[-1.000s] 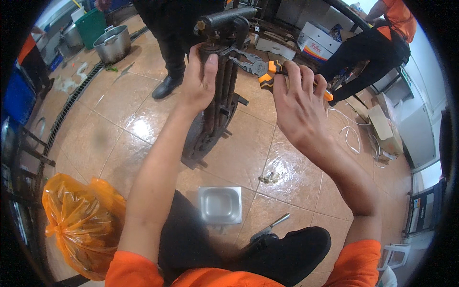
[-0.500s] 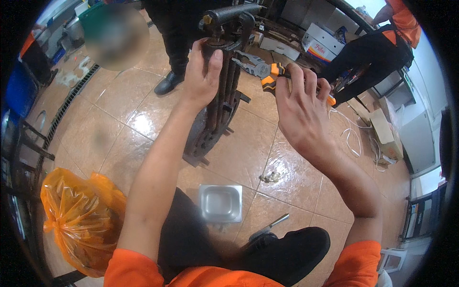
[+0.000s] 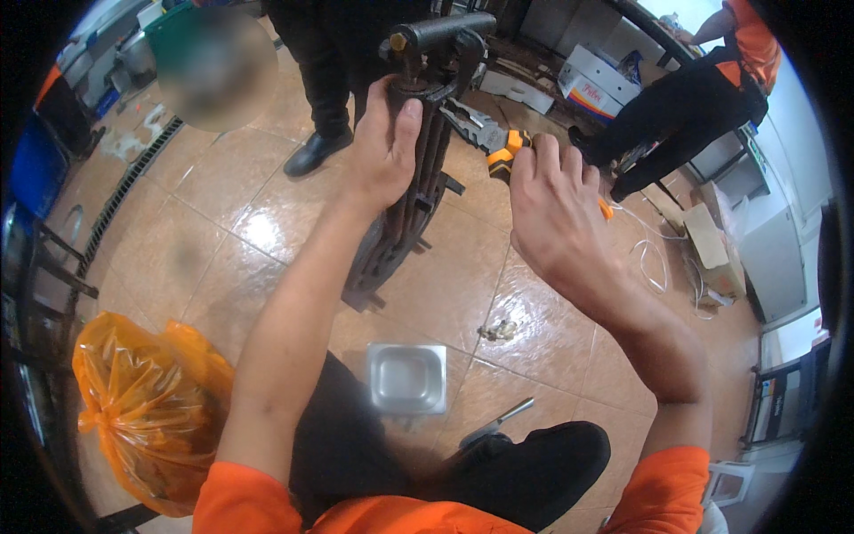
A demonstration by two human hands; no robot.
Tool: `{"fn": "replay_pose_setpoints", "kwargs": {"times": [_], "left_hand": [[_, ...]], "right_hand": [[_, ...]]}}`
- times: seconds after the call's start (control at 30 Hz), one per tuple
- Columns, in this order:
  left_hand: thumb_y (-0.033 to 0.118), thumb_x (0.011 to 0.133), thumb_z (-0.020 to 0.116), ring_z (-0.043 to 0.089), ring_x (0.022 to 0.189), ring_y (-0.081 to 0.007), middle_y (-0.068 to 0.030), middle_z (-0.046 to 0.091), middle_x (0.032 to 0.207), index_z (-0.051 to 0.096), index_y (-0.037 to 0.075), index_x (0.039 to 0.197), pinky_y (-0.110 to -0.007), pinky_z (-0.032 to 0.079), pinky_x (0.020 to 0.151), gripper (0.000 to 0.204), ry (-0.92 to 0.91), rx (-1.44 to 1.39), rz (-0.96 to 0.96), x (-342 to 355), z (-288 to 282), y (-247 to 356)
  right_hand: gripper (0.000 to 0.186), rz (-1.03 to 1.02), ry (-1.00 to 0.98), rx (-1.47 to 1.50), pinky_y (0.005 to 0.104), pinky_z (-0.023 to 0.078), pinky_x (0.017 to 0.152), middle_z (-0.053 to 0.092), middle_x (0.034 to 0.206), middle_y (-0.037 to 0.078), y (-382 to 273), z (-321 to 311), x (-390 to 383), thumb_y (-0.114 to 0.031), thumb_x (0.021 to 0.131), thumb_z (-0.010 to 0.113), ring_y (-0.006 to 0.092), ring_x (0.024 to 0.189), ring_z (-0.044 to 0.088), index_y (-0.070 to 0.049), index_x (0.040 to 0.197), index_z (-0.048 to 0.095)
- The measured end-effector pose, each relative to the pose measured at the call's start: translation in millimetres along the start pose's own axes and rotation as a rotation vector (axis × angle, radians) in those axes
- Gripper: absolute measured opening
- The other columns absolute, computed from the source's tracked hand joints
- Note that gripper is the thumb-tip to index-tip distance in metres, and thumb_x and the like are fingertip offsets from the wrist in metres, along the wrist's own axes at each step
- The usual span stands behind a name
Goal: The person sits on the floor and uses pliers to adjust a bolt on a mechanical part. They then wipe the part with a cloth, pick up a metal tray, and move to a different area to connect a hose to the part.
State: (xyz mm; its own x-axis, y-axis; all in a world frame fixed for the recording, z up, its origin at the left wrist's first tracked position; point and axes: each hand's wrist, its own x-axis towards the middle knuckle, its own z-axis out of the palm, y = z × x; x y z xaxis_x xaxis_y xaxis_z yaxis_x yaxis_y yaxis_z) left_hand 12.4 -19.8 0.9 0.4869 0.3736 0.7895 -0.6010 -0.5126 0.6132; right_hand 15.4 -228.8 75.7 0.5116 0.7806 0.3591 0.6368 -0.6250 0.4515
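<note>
My left hand (image 3: 382,160) is wrapped around the upper part of a dark metal burner-like assembly (image 3: 427,165), thumb on its near side. Long parallel bars run down it, a thick pipe (image 3: 449,31) crosses its top, and a brass-coloured fitting (image 3: 398,42) sits at the pipe's left end. Closed around the handles of combination pliers (image 3: 485,135) with orange and black grips is my right hand (image 3: 560,200). The jaws point left, at the assembly's right side just below the pipe. Whether they bite on a part there I cannot tell.
A steel pan (image 3: 407,378) and a knife or scraper (image 3: 496,422) lie on the tiled floor by my legs, with small debris (image 3: 498,330) beyond. A tied orange bag (image 3: 151,409) stands left. One person (image 3: 320,80) stands behind the assembly; another (image 3: 685,116) is at the far right.
My right hand has dropped slightly and turned, its fingers now closer together around the pliers' handles. The assembly's top has shifted a little to the right. My left hand keeps its hold.
</note>
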Motion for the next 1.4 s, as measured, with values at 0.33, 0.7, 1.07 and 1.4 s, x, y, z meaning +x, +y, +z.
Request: {"fn": "replay_pose_setpoints", "kwargs": {"times": [0.33, 0.7, 1.07, 1.4], "left_hand": [[0.029, 0.102, 0.042, 0.061, 0.101, -0.0399, -0.0252, 0.062, 0.107, 0.043, -0.002, 0.129, -0.040, 0.046, 0.088, 0.041, 0.003, -0.024, -0.026, -1, -2, 5], [0.030, 0.102, 0.041, 0.062, 0.100, -0.0372, -0.0230, 0.062, 0.104, 0.046, -0.002, 0.123, -0.038, 0.045, 0.087, 0.039, 0.021, -0.095, -0.013, -1, 3, 1], [0.031, 0.102, 0.043, 0.061, 0.098, -0.0329, -0.0210, 0.062, 0.104, 0.047, -0.002, 0.123, -0.037, 0.046, 0.087, 0.039, 0.018, -0.058, 0.001, 0, 2, -4], [0.033, 0.103, 0.042, 0.058, 0.106, -0.0285, -0.0185, 0.060, 0.112, 0.045, -0.002, 0.126, -0.035, 0.043, 0.094, 0.042, 0.007, -0.087, -0.038, 0, -2, -4]], "right_hand": [[0.026, 0.178, -0.586, 0.771, 0.0420, 0.050, 0.052, 0.059, 0.078, 0.019, 26, -45, 21, 0.000, 0.072, 0.047, 0.0308, 0.065, 0.062, 0.002, 0.097, 0.056], [0.034, 0.321, -0.694, 1.944, 0.0344, 0.056, 0.067, 0.062, 0.107, 0.019, 34, -14, 1, 0.004, 0.066, 0.055, 0.0283, 0.093, 0.065, 0.003, 0.100, 0.057], [0.057, 0.379, -0.637, 2.642, 0.0355, 0.051, 0.089, 0.057, 0.119, 0.019, -28, -7, -76, 0.011, 0.058, 0.057, 0.0274, 0.105, 0.063, -0.003, 0.113, 0.056], [0.047, 0.455, -0.561, 2.044, 0.0414, 0.053, 0.084, 0.060, 0.115, 0.023, -4, -22, -44, 0.006, 0.062, 0.048, 0.0319, 0.101, 0.064, 0.006, 0.107, 0.062]]}}
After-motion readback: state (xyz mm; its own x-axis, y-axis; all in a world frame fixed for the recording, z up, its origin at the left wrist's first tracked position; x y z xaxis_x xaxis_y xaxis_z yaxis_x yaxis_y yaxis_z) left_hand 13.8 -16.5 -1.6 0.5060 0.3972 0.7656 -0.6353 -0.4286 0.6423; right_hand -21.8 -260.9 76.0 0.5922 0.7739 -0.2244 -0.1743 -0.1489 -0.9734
